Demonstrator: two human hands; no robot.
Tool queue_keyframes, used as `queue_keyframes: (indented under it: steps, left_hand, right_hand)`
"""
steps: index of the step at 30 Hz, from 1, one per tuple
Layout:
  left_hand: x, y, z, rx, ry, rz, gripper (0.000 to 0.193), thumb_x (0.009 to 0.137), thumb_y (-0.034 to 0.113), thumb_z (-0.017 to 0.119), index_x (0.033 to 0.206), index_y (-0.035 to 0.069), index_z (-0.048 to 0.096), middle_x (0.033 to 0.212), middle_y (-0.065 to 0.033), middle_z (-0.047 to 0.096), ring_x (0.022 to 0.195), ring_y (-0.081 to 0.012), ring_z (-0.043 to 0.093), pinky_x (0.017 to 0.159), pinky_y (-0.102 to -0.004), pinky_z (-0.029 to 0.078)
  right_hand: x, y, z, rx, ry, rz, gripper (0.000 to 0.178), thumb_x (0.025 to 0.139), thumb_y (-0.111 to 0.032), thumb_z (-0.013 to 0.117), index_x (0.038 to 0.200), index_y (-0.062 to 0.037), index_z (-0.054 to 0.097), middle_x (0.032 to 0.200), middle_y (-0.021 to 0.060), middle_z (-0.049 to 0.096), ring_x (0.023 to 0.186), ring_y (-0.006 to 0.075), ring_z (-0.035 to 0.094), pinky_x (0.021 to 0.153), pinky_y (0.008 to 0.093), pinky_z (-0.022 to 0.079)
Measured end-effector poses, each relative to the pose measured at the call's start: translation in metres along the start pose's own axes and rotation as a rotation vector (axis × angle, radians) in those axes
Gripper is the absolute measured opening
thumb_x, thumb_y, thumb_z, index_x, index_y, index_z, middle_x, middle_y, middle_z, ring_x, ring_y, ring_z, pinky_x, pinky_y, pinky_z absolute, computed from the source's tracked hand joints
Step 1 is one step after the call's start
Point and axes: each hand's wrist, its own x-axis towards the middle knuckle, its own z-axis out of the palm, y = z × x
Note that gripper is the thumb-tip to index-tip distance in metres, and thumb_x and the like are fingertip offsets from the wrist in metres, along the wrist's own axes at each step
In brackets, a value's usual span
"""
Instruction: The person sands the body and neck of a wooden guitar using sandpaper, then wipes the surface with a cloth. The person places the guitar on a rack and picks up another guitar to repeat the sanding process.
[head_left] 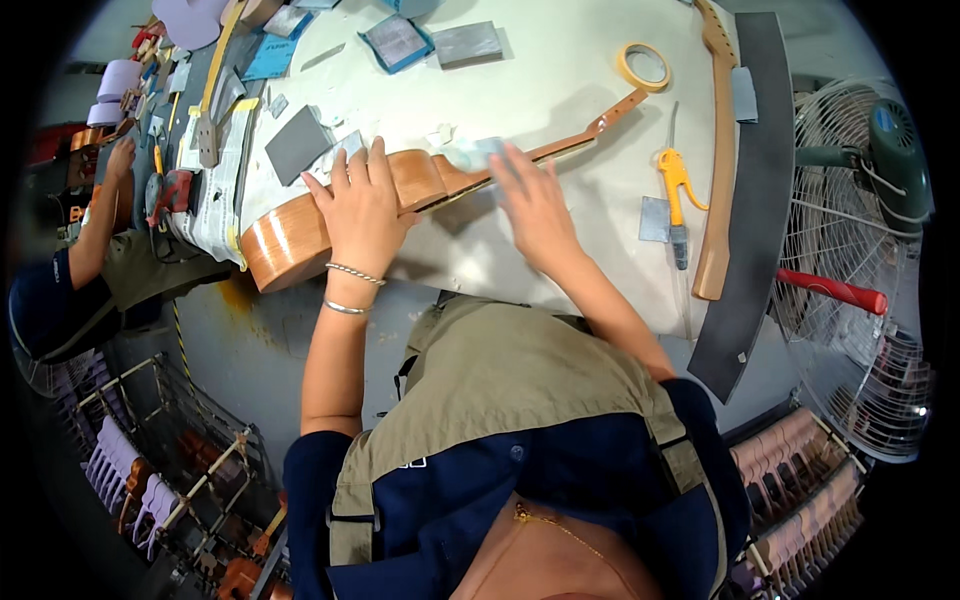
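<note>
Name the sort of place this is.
Likely a stringed-instrument workshop: a glossy brown wooden guitar-like instrument lies under the left hand, a long tan wooden neck lies to the right, and a grey rectangular block, apparently for sanding, lies beyond.

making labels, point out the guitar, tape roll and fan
Guitar (pixel 418 178): head view, wooden side of the body
Tape roll (pixel 626 72): head view, yellow ring's left side
Fan (pixel 898 150): head view, green motor housing
</note>
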Motion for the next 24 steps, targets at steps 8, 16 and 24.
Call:
queue_keyframes:
  steps: [8,16,24]
  left_hand:
    - [-0.001,-0.008,0.001,-0.244,-0.032,-0.061,0.076,0.05,0.023,0.083,0.115,0.011,0.047,0.098,-0.0054,0.051,0.1,-0.0237,0.049,0.103,-0.0413,0.027]
    - [-0.001,-0.01,0.006,-0.26,-0.021,-0.075,0.075,0.047,0.023,0.083,0.113,0.013,0.049,0.097,-0.0059,0.05,0.098,-0.0239,0.049,0.101,-0.0411,0.029]
    - [0.004,-0.004,0.005,-0.235,0.006,-0.069,0.073,0.047,0.022,0.082,0.112,0.013,0.05,0.094,-0.0064,0.051,0.097,-0.0254,0.049,0.099,-0.0407,0.031]
  right_hand:
    - [0.058,-0.021,0.028,-0.101,-0.227,-0.215,0.083,0.067,-0.029,0.071,0.133,0.0036,0.033,0.139,0.0155,0.033,0.129,0.0295,0.03,0.104,0.0518,0.022]
    - [0.025,-0.04,0.018,-0.044,-0.295,-0.087,0.083,0.06,-0.023,0.075,0.13,0.0025,0.038,0.135,0.0163,0.038,0.128,0.027,0.033,0.105,0.0461,0.025]
    - [0.033,-0.028,0.023,-0.026,-0.168,-0.079,0.076,0.062,-0.017,0.072,0.128,0.0031,0.039,0.131,0.0165,0.043,0.124,0.0271,0.039,0.105,0.0454,0.026]
